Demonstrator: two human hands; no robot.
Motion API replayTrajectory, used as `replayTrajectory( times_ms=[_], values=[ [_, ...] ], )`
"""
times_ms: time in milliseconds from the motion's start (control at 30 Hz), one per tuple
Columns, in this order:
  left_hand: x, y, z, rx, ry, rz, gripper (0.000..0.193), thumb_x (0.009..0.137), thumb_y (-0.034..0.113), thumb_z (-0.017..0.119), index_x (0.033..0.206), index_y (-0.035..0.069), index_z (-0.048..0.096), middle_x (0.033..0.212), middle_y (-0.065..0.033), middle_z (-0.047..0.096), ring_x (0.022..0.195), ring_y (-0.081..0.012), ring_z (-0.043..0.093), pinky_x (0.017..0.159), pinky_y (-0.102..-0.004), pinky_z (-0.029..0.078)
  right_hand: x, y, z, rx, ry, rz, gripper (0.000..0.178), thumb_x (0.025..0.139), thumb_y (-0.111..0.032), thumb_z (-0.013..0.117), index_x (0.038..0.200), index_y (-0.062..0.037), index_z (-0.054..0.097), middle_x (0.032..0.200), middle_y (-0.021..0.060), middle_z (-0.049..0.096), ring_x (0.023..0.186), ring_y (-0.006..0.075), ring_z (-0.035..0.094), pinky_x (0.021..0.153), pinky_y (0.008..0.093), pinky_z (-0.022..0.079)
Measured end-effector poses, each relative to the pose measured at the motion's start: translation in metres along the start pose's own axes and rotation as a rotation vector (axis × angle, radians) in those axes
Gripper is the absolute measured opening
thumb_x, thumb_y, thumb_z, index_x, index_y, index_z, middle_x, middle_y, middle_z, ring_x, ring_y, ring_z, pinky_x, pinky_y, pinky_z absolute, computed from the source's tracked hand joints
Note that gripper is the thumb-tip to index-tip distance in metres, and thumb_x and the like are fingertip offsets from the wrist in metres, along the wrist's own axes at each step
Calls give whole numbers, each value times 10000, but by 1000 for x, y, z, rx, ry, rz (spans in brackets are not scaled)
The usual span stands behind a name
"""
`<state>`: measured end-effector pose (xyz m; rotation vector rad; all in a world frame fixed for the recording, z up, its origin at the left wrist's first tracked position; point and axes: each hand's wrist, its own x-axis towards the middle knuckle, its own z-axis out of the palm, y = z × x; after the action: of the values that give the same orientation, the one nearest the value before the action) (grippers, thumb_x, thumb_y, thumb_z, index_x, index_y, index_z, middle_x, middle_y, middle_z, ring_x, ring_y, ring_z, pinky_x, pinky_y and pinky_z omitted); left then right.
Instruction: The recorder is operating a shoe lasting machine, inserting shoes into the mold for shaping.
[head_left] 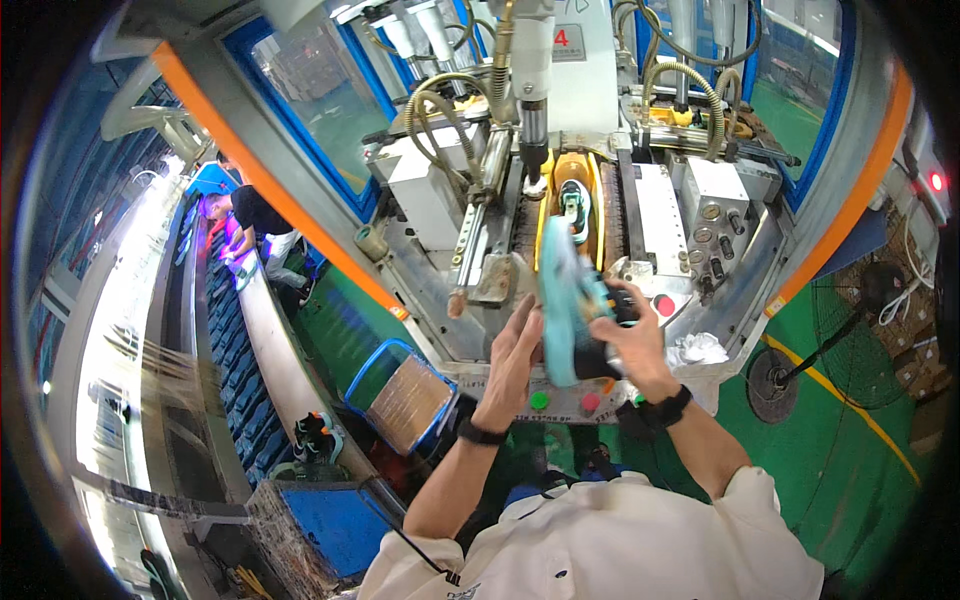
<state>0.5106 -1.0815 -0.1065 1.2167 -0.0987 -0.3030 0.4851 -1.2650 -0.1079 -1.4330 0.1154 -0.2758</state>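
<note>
A sneaker (566, 318) with a pale teal sole and dark upper is tilted up on edge in front of the machine, slightly blurred. My right hand (640, 345) grips it from the right, fingers wrapped over the dark upper. Close by its left side, my left hand (512, 362) has its fingers stretched forward; whether they touch the sole I cannot tell. Beyond the held shoe, another sneaker (573, 203) in teal, white and black sits inside the yellow cradle (596, 225) of the machine.
A metal press arm (534, 135) hangs above the cradle. Green (540, 400) and red (590, 402) buttons line the machine's front edge. At left runs a conveyor (232, 370) with shoes (316, 437) beside it and a person (262, 215) farther along. A fan (855, 335) stands at right.
</note>
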Motion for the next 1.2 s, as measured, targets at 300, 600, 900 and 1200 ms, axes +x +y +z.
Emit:
replayTrajectory(
  times_ms=[300,600,900,1200],
  values=[
    [302,-110,27,876,284,210,807,805,417,731,1316,-130,429,1284,-334,543,1196,-419,551,972,-433,462,53,-19,-131,-193,440,-39,541,729,-142,726,1237,-34,570,1071,68,624,949,126,582,869,283,477],
    [384,-153,1,889,311,-9,583,728,136,728,1213,-69,477,1043,-268,645,976,-438,630,863,-495,489,126,-19,-145,-517,533,-81,479,739,-61,709,1190,20,569,951,72,650,808,121,601,729,269,508],
    [146,-15,-61,-186,76,-311,322,895,45,644,1201,-28,576,1086,-71,653,947,-177,656,840,-336,543,351,31,-39,-1127,-39,303,620,612,-337,806,1067,58,660,1072,242,680,975,326,684,842,389,535],
    [-59,46,-118,-74,631,-96,450,871,96,648,1272,-67,524,1145,-91,648,1027,-167,635,927,-299,488,374,191,37,-1329,218,148,562,826,-197,611,1281,66,411,1003,252,691,946,399,690,836,461,552]
  ],
)
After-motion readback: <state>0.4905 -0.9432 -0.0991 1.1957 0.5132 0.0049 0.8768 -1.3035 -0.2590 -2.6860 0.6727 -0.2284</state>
